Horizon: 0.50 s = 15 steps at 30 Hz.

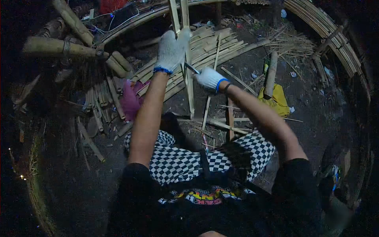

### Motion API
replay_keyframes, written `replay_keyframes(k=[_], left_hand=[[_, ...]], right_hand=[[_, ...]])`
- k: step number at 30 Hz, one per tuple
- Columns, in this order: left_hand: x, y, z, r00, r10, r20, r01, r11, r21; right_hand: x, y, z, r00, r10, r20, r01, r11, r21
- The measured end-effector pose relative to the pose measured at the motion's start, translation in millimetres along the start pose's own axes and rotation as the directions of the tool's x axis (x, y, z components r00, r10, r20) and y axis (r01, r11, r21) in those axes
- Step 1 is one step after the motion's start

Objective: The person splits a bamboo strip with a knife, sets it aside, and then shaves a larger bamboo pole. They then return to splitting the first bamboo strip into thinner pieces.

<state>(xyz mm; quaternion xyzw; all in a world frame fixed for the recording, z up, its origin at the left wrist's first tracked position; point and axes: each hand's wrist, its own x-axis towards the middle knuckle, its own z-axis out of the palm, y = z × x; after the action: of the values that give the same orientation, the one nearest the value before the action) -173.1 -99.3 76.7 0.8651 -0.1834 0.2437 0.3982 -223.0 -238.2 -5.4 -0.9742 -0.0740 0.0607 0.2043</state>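
Note:
My left hand (172, 50), in a white knitted glove with a blue cuff, is closed around a long pale bamboo strip (189, 94) that stands nearly upright in the view. The strip is split into two lengths above the glove. To the right and a little lower, my right hand (210, 79), gloved the same way, is closed on the handle of a knife (192, 68). Its dark blade points up and left and meets the strip just below my left hand.
Split bamboo strips (217, 43) lie in a pile behind my hands. Thick bamboo poles (65, 47) jut in at the upper left. A purple cloth (132, 98) lies left, a yellow cloth (278, 100) right beside a bamboo piece (271, 75). Curved bundled strips (319, 27) edge the upper right.

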Motion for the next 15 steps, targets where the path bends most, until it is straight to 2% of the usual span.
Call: replay_keyframes(k=[2,3,4,6,7,10,12,14,15], left_hand=[[0,0,10,0.993,0.041,-0.109,-0.074,0.946,-0.317],[0,-1,13,0.995,0.036,-0.098,-0.065,0.946,-0.318],[-2,-6,17,0.999,-0.02,-0.038,0.005,0.939,-0.343],[8,-14,23,0.991,-0.114,0.064,0.13,0.913,-0.388],[17,-27,29,1.0,-0.013,-0.013,0.01,0.979,-0.202],[12,-15,14,0.997,-0.018,0.07,0.033,0.977,-0.213],[8,-11,9,0.996,-0.01,0.085,0.032,0.965,-0.262],[5,-9,6,0.996,0.018,0.088,0.015,0.932,-0.362],[-1,-15,9,0.995,0.007,0.102,0.03,0.934,-0.357]], right_hand=[[10,11,1,0.993,-0.052,-0.107,0.038,0.992,-0.122],[10,17,-5,0.995,-0.024,-0.1,0.019,0.999,-0.047],[8,18,-9,0.991,-0.1,-0.091,0.09,0.99,-0.109],[4,15,-15,0.994,-0.074,-0.08,0.067,0.994,-0.087],[-1,12,-22,0.994,-0.07,-0.078,0.063,0.994,-0.087],[-5,12,-27,0.988,0.048,0.145,-0.071,0.985,0.159],[-13,6,-16,0.994,0.09,0.065,-0.102,0.973,0.205],[-5,18,44,0.996,-0.084,0.015,0.082,0.991,0.109],[65,105,163,0.912,-0.345,0.223,0.41,0.805,-0.429]])
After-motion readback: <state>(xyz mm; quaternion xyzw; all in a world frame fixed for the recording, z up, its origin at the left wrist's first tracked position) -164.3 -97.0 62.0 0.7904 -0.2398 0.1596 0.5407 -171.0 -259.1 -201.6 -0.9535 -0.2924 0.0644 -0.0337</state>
